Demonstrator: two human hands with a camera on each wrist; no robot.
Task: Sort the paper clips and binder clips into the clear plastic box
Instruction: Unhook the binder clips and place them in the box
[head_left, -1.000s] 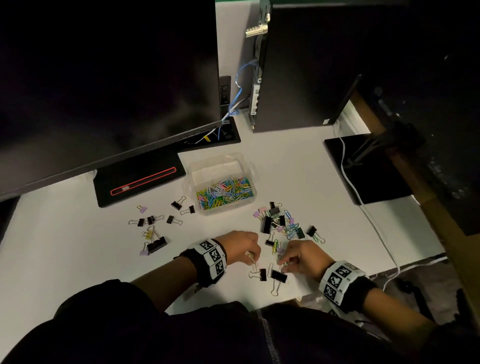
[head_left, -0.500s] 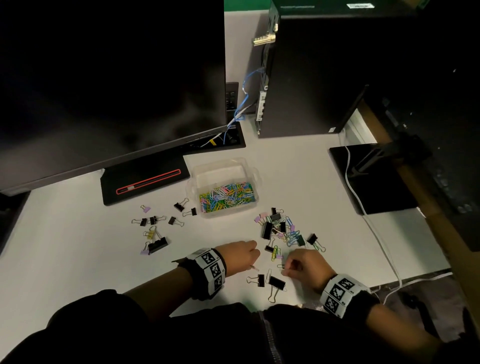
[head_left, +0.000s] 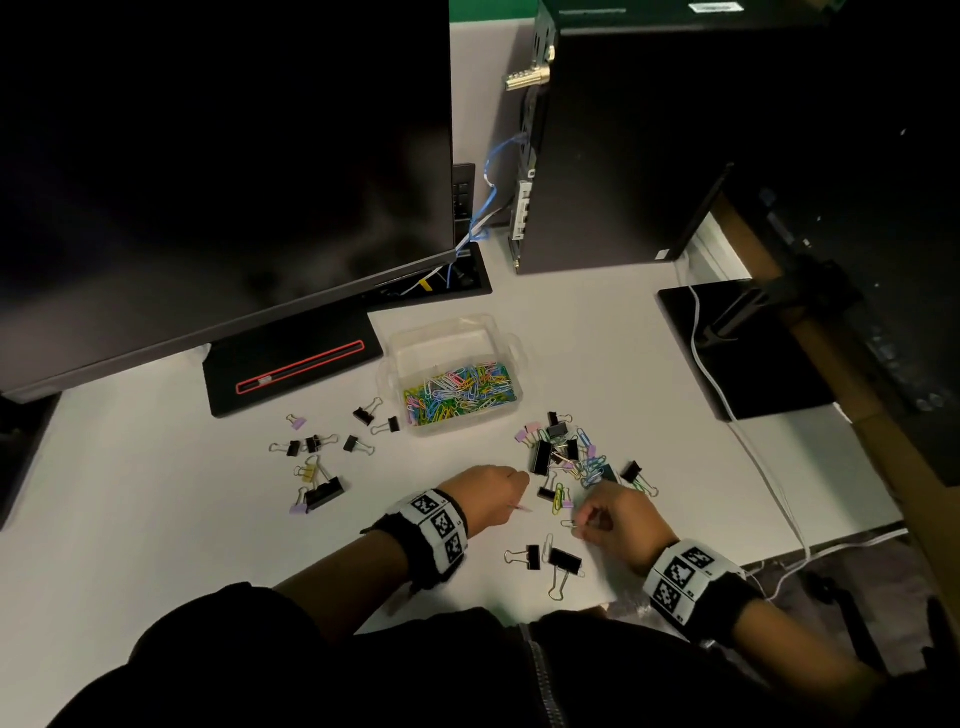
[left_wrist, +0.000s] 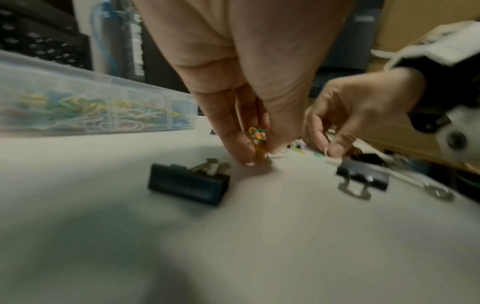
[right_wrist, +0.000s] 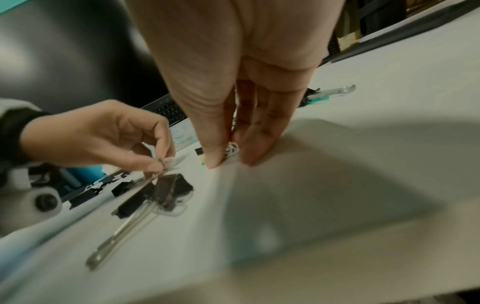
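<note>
the left hand (left_wrist: 249, 86) clamps its grip on a bunch of coloured paper clips (left_wrist: 257, 136) at the table (head_left: 156, 499); the right hand (right_wrist: 233, 82) pinches a white clip (right_wrist: 233, 150) beside it. binder clips (head_left: 558, 561) lie just beside both, the clear plastic box (head_left: 452, 338) beyond.

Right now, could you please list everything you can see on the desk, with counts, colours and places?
Clear plastic box: one, desk centre, far compartment bare.
Boxed paper clips: many, mixed colours, near compartment.
Left binder clips: about nine, mostly black, some lilac and one yellow, left of the box.
Mixed pile: uncounted binder and paper clips, right of the box.
Front binder clips: two, black, desk front between the wrists.
Monitor: one, black, rear left.
Computer tower: one, black, rear right.
Left hand: pinches coloured paper clips.
Right hand: pinches a white paper clip.
</note>
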